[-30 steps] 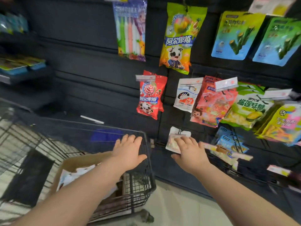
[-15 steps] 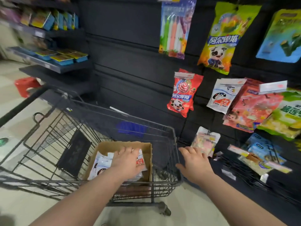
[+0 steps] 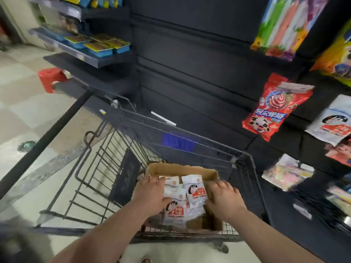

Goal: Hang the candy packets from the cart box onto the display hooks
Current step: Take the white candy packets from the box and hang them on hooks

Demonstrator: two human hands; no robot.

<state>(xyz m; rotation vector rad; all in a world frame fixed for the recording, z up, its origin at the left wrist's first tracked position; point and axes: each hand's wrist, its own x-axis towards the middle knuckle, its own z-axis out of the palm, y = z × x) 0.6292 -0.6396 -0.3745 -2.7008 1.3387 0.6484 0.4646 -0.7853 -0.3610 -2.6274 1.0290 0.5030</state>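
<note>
A brown cardboard box (image 3: 182, 168) sits in the near end of a wire shopping cart (image 3: 191, 147). Inside lie several white candy packets (image 3: 195, 192) with red labels. My left hand (image 3: 152, 194) rests on the left side of the pile, fingers spread over the packets. My right hand (image 3: 226, 198) reaches into the box from the right, fingers touching the packets' edge. Neither hand clearly grips one. A matching white packet (image 3: 332, 120) hangs on the dark display wall at the right.
Red lollipop bags (image 3: 275, 109) and other bright packets hang on the black slatted panel (image 3: 190, 63) right of the cart. Shelves with blue-yellow boxes (image 3: 102, 44) stand at the upper left. A red stool (image 3: 50, 76) is on the tiled floor.
My view swung left and down from the display toward the cart. My right hand left the hanging packets and came into the box; my left hand moved onto the packets.
</note>
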